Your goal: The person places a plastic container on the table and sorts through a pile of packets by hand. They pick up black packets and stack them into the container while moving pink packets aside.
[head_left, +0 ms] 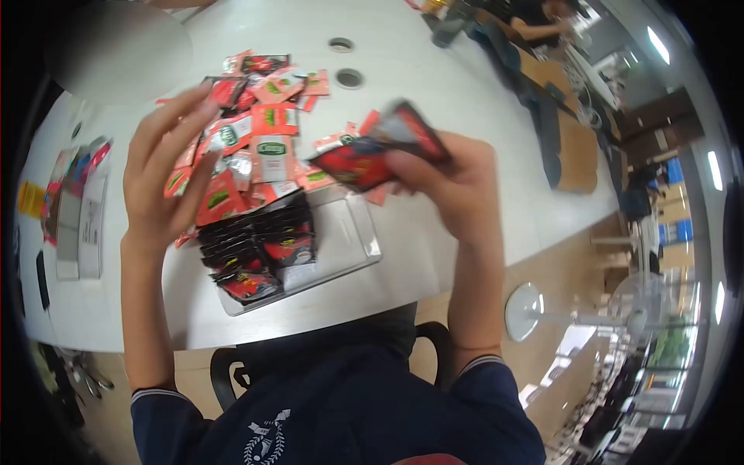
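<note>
My left hand is raised over the left side of a sachet pile, fingers apart and holding nothing that I can see. In my right hand, thumb and fingers are closed on black-and-red sachets, slightly blurred and held above the table right of the pile. Pink-orange and white sachets with green logos lie in a loose heap, mixed with some black-and-red ones. Below the heap, a clear plastic tray holds two rows of black-and-red sachets packed upright on its left side.
The white table has two round cable holes, one of them a grey grommet. White boxes with colourful packets stand at the left. Brown cardboard and a seated person are at the upper right. A chair is beneath me.
</note>
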`<state>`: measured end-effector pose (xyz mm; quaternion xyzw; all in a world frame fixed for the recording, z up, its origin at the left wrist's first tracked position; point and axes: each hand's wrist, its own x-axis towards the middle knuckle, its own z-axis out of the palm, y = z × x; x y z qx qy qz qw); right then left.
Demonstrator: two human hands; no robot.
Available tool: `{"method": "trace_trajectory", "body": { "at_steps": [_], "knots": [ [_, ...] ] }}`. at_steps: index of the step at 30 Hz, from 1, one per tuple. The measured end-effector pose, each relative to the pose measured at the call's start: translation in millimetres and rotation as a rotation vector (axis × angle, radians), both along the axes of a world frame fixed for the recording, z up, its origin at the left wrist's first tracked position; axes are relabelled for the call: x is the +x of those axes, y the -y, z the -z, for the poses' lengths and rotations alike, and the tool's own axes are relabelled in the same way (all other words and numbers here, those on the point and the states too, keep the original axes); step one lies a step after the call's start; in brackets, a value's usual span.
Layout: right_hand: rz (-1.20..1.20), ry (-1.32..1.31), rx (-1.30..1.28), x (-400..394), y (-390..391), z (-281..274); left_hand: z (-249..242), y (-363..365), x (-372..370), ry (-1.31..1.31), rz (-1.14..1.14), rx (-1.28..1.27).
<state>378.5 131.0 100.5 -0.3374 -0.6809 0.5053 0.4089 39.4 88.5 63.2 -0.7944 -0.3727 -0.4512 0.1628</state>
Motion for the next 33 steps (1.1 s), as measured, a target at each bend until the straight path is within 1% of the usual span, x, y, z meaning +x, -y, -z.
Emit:
{"method": "trace_trajectory", "body": {
  "at_steps": [1, 2, 3, 5, 7, 8, 10, 11, 12, 13, 14, 15, 16, 17, 19, 20, 21, 23, 25, 26, 27, 30, 33],
  "knots": [
    [0.009, 0.002, 0.008, 9, 0, 2, 3, -4, -12, 0.029, -0.063, 0.009],
    [0.084, 0.044, -0.021, 19, 1, 5, 11, -6, -22, 0.137, -0.093, -0.062],
    [0.158, 0.214, 0.072, 35, -2, 12, 24, -8, -33, 0.239, -0.143, -0.128],
    [0.156, 0.146, 0.131, 45, -2, 19, 56, -16, -52, 0.38, -0.164, -0.167],
    [0.076, 0.037, 0.082, 43, 3, 13, 70, -13, -63, 0.345, -0.218, -0.248],
    [0.049, 0.039, 0.077, 43, 5, 12, 71, -6, -67, 0.274, -0.263, -0.258],
    [0.068, 0.085, 0.096, 50, 15, 7, 77, -12, -67, 0.165, -0.269, -0.262],
    [0.1, 0.095, 0.114, 46, 18, 11, 82, -13, -66, 0.218, -0.263, -0.295],
    [0.076, 0.094, 0.099, 44, 19, 11, 88, -18, -70, 0.163, -0.289, -0.242],
    [0.071, 0.171, 0.101, 39, 21, 3, 88, -20, -67, 0.26, -0.255, -0.281],
    [0.09, 0.137, 0.075, 31, 26, 0, 96, -26, -71, 0.282, -0.196, -0.259],
    [0.109, 0.141, 0.031, 28, 25, 1, 96, -37, -62, 0.274, -0.196, -0.234],
    [0.111, 0.167, 0.069, 30, 22, 0, 97, -39, -62, 0.247, -0.224, -0.224],
    [0.093, 0.176, 0.091, 29, 28, 3, 98, -25, -73, 0.204, -0.275, -0.225],
    [0.084, 0.209, 0.074, 33, 27, 6, 92, -17, -71, 0.222, -0.228, -0.252],
    [0.034, 0.215, 0.072, 37, 25, 6, 87, -13, -69, 0.189, -0.245, -0.259],
    [0.002, 0.233, 0.084, 34, 25, 5, 84, -10, -66, 0.212, -0.243, -0.281],
    [-0.025, 0.318, 0.16, 34, 27, 1, 80, -13, -67, 0.182, -0.251, -0.254],
    [-0.058, 0.338, 0.062, 24, 33, -4, 89, -21, -69, 0.244, -0.233, -0.266],
    [-0.072, 0.37, 0.089, 27, 31, -4, 86, -21, -67, 0.198, -0.262, -0.267],
    [-0.097, 0.392, 0.109, 29, 29, -1, 86, -18, -64, 0.225, -0.253, -0.295],
    [-0.083, 0.339, 0.119, 35, 29, 0, 82, -15, -63, 0.294, -0.236, -0.345],
    [-0.055, 0.084, 0.113, 41, 15, 5, 81, -15, -70, 0.197, -0.282, -0.285]
  ]
}}
